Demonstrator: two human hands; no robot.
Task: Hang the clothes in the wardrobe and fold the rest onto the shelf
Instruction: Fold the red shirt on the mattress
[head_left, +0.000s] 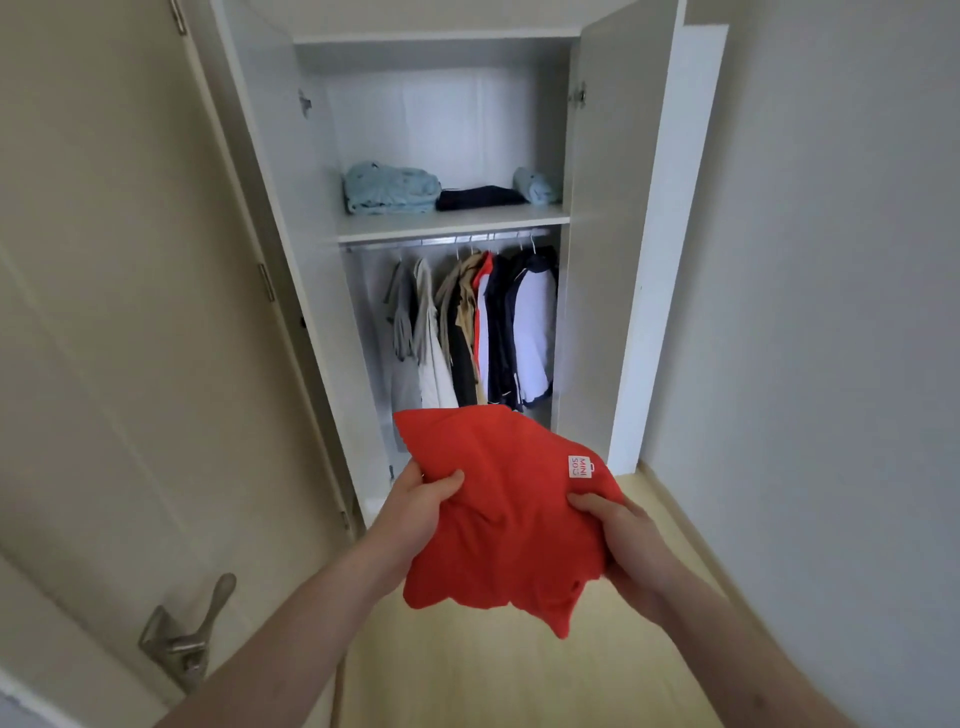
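You hold a folded red garment (506, 512) out in front of you, facing the open wardrobe (602, 260): your left hand (421, 506) grips its left edge with the thumb curled over the top, and your right hand (621, 540) grips the right edge the same way, just below a small white label (581, 467). The garment hangs in the air, well short of the shelf (447, 221), where two pale blue folded piles (389, 187) flank a dark folded item (478, 197). Below the shelf, shirts (483, 327) hang along the rail (447, 240), bunched toward the right; how many there are is hard to tell
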